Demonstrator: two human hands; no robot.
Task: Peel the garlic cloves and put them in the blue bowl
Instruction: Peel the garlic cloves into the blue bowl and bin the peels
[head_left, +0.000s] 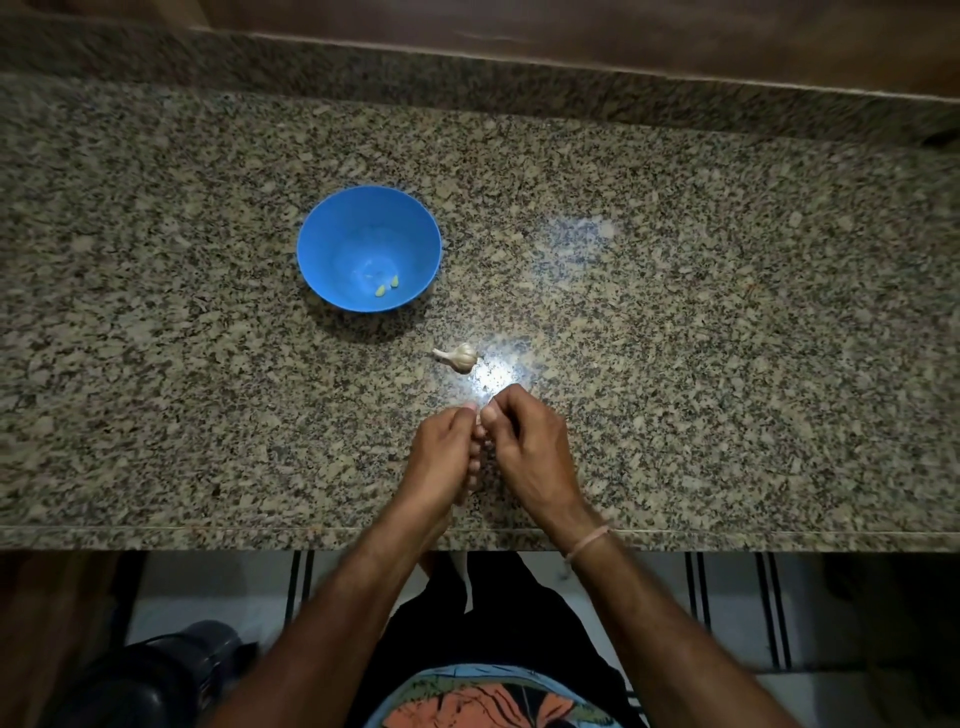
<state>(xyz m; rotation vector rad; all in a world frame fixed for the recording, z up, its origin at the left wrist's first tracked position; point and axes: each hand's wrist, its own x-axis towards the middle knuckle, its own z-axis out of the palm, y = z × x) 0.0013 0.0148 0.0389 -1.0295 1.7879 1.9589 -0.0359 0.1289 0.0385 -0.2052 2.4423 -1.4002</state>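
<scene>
A blue bowl (358, 228) stands on the granite counter (701, 322), left of centre. Two peeled yellowish garlic cloves (387, 287) lie at its bottom. A partly broken garlic bulb (461, 356) with its stem pointing left lies on the counter just in front and to the right of the bowl. My left hand (447, 452) and my right hand (530, 447) meet close to the counter's front edge, below the bulb. Their fingers are curled and the thumbs and fingertips pinch a small garlic clove, which is almost wholly hidden between them.
A raised granite ledge (467, 78) and a wooden wall run along the back of the counter. The counter's front edge (208, 538) crosses below my wrists. A dark object (171, 670) sits on the floor at the lower left.
</scene>
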